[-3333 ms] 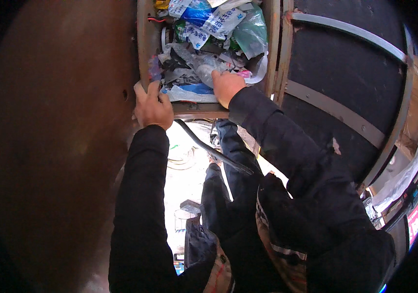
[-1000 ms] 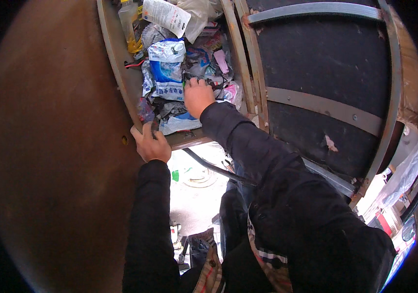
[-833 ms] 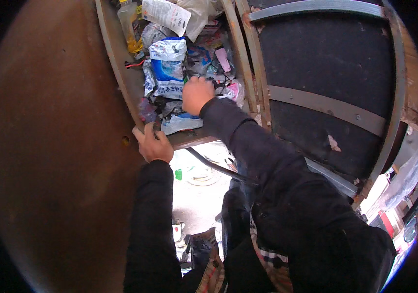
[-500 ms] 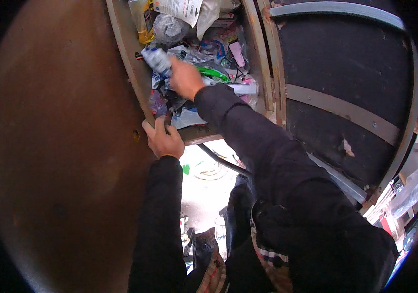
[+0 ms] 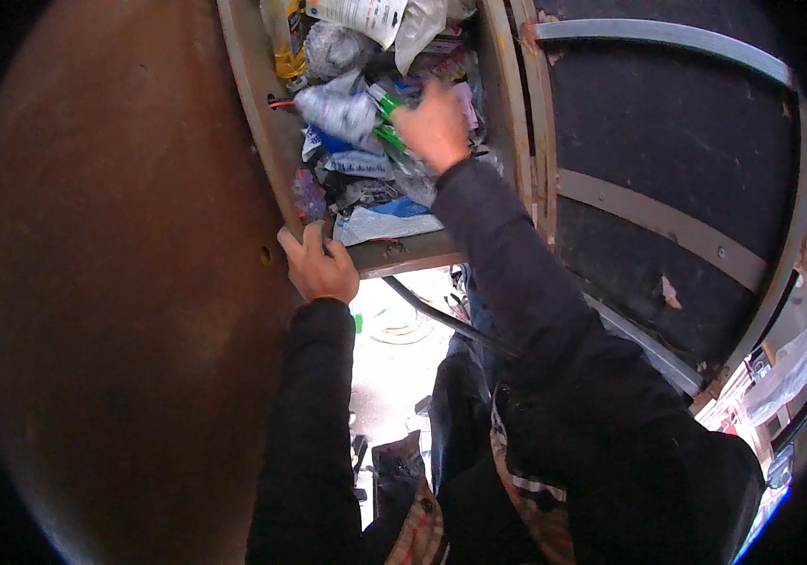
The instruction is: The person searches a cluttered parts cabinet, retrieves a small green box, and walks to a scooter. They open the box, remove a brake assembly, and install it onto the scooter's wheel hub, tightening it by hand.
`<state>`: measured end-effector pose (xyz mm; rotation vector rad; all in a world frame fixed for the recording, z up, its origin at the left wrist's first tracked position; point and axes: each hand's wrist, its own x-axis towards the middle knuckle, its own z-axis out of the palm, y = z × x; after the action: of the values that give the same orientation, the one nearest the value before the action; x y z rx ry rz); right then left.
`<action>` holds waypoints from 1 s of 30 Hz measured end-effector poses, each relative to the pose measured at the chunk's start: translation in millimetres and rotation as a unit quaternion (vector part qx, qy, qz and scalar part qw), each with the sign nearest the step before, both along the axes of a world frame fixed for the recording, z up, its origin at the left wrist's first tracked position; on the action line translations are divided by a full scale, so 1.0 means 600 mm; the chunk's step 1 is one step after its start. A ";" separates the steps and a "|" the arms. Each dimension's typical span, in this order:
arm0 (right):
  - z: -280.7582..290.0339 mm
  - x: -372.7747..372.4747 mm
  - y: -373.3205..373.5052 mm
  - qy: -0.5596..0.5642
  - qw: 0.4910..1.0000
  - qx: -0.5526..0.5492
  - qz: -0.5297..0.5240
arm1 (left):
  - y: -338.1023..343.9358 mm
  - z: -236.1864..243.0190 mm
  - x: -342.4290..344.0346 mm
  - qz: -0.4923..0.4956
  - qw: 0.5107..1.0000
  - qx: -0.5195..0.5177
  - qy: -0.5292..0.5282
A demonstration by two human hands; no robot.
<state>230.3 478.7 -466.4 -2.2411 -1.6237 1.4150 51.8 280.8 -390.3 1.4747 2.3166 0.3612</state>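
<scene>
Entering from the lower edge of the frame, a dark left sleeve (image 5: pixel 309 377) and a dark right sleeve (image 5: pixel 535 273) are seen. The left hand (image 5: pixel 323 270) is placed left of centre, its fingers closed over the near left corner of the rim (image 5: pixel 413 252) of an open brown compartment, and the rim is grasped. Just inside, a white-and-blue sheet (image 5: pixel 389 224) is noted, and beyond it a blue-and-white packet (image 5: pixel 358 165).

The right hand (image 5: pixel 434 127) is held over the contents at upper centre, blurred. Its fingertips are placed beside a green-and-white packet (image 5: pixel 383 100); whether they are clamped on it cannot be told. To the left of that packet, a crumpled clear bag (image 5: pixel 337 111) is observed, also blurred. A pink strip (image 5: pixel 468 102) is partly covered by the right hand.

Farther up, a wrapped grey bundle (image 5: pixel 337 51) is found, with a clear bag with yellow contents (image 5: pixel 288 42) at its left and a white printed card (image 5: pixel 361 17) above, cut by the top edge. The compartment is flanked by a brown panel (image 5: pixel 121 282) at left and a black panel (image 5: pixel 658 122) at upper right.
</scene>
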 end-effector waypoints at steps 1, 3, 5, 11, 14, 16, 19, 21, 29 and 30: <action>-0.017 0.006 0.006 -0.065 0.989 0.057 -0.118 | 0.000 0.000 -0.001 -0.009 1.000 0.006 0.001; -0.052 0.005 0.001 -0.169 0.982 -0.048 -0.067 | 0.001 -0.001 -0.002 -0.012 1.000 0.012 0.002; -0.078 0.008 -0.006 -0.125 0.991 0.003 -0.037 | -0.002 -0.002 0.000 -0.002 1.000 0.009 0.000; -0.062 0.001 -0.062 -0.060 0.993 0.040 0.094 | -0.001 -0.006 0.000 0.016 1.000 -0.021 -0.004; -0.040 -0.005 -0.084 -0.063 0.991 0.033 0.118 | 0.003 -0.008 0.001 0.005 1.000 -0.013 -0.006; -0.035 -0.004 -0.092 -0.055 0.987 0.050 0.140 | 0.004 -0.008 0.004 -0.006 1.000 -0.004 -0.003; -0.036 -0.001 -0.094 -0.034 0.987 0.047 0.147 | 0.005 -0.008 0.007 -0.013 1.000 0.000 0.007; -0.040 -0.002 -0.092 -0.015 0.990 0.048 0.134 | 0.005 -0.009 0.009 -0.015 1.000 0.009 0.004; -0.082 -0.032 -0.061 0.107 0.990 0.036 0.081 | 0.005 -0.008 0.008 -0.025 0.999 0.023 0.016; -0.088 -0.035 -0.061 0.082 0.991 0.068 0.082 | 0.005 -0.008 0.007 -0.027 0.999 0.029 0.020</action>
<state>209.3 441.9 -519.4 -1.9038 -1.8225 1.4318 56.3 283.8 -395.3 1.5819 2.3105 0.3922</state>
